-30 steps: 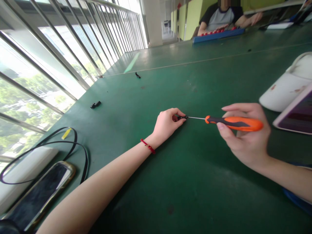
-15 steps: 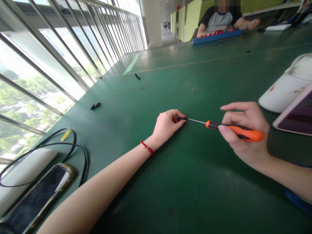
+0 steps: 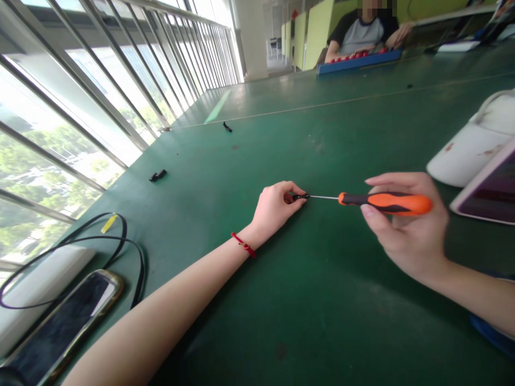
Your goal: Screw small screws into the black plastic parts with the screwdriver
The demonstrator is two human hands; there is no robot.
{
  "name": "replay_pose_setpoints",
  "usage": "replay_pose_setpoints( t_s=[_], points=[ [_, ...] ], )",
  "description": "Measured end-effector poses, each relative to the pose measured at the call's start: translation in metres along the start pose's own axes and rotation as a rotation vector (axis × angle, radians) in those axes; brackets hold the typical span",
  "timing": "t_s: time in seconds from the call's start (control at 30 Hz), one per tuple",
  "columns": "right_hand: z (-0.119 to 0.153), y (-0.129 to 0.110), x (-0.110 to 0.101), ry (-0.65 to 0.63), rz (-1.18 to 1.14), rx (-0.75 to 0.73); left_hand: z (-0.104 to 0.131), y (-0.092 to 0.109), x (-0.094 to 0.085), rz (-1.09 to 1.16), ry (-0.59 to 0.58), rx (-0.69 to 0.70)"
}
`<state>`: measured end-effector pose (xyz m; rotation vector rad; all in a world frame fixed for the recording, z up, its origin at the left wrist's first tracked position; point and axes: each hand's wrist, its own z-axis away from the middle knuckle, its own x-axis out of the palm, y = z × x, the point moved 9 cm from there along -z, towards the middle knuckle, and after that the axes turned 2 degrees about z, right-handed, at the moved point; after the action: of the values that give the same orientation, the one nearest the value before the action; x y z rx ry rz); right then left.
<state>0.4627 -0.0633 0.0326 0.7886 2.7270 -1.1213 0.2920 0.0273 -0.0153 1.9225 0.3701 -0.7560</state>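
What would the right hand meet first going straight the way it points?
Probably the small black part pinched in the left hand: the screwdriver in the right hand points there, seemingly touching it, though depth is unclear.

Shared indoor workspace on an upper storey, part office, part workshop. Yellow-green partitions [image 3: 319, 32] and a chair [image 3: 274, 45] beyond the long green table [image 3: 322, 300] indicate an office; the screwdriver [image 3: 416, 205] in use here indicates bench work. Beside us, a metal railing [image 3: 213, 51] overlooks treetops [image 3: 24, 155].
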Motion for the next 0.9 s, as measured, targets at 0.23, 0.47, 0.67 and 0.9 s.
replay_pose_setpoints(
  t_s=[0.23,0.47,0.67,0.9],
  points=[
    [0.001,0.005,0.009,-0.099,0.057,0.053,0.000,0.000,0.001,-0.002,-0.013,0.008],
    [-0.002,0.002,0.003,-0.041,-0.033,0.026,0.000,0.000,0.001,0.005,-0.031,-0.009],
    [-0.001,0.003,0.002,-0.023,0.004,0.041,-0.001,0.000,0.001,-0.006,-0.023,-0.004],
    [0.001,0.007,0.012,-0.146,0.056,0.095,0.000,-0.001,0.001,-0.003,-0.025,-0.014]
  ],
)
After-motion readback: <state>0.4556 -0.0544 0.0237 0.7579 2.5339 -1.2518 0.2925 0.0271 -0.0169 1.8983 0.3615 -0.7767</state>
